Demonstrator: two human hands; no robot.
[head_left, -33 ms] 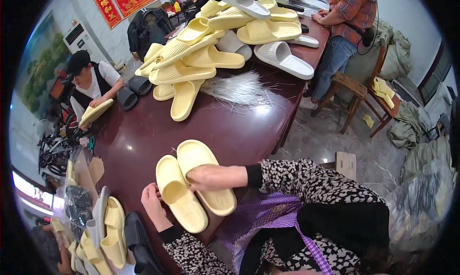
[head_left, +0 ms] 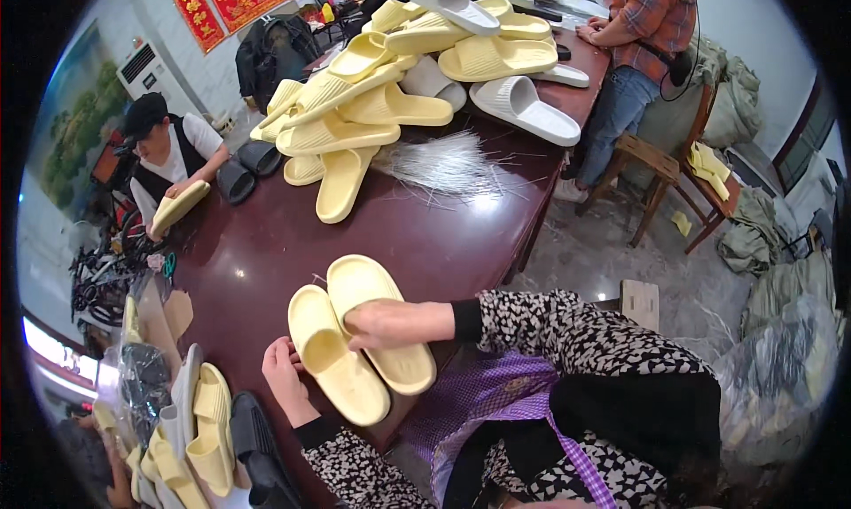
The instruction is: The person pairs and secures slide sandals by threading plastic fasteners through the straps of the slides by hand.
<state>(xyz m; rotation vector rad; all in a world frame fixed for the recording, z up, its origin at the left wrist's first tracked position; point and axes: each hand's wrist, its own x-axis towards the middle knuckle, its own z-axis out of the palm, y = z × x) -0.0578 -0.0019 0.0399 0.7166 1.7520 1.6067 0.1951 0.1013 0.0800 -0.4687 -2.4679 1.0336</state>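
Two pale yellow slippers lie side by side in front of me, soles down, on the dark red table. On the right slipper (head_left: pixel 403 371), my right hand (head_left: pixel 386 323) is closed at the foot opening, its fingertips hidden inside under the strap. Beside the outer edge of the left slipper (head_left: pixel 355 389) is my left hand (head_left: pixel 284 373), its fingers curled in; whatever it may hold is hidden. A thin pale tip (head_left: pixel 319 278) shows by the slippers' far ends.
A bundle of thin clear plastic strips (head_left: pixel 448 168) lies beyond, before a heap of yellow and grey slippers (head_left: pixel 355 110). More slippers (head_left: pixel 211 429) stand at lower left. A co-worker (head_left: pixel 173 150) at the left holds a yellow slipper; another person (head_left: pixel 651 30) stands far right near a wooden chair (head_left: pixel 656 168).
The two slippers have shifted slightly, the right one a little away from me. My right hand has moved a touch left and away with it; my left hand stays nearly still.
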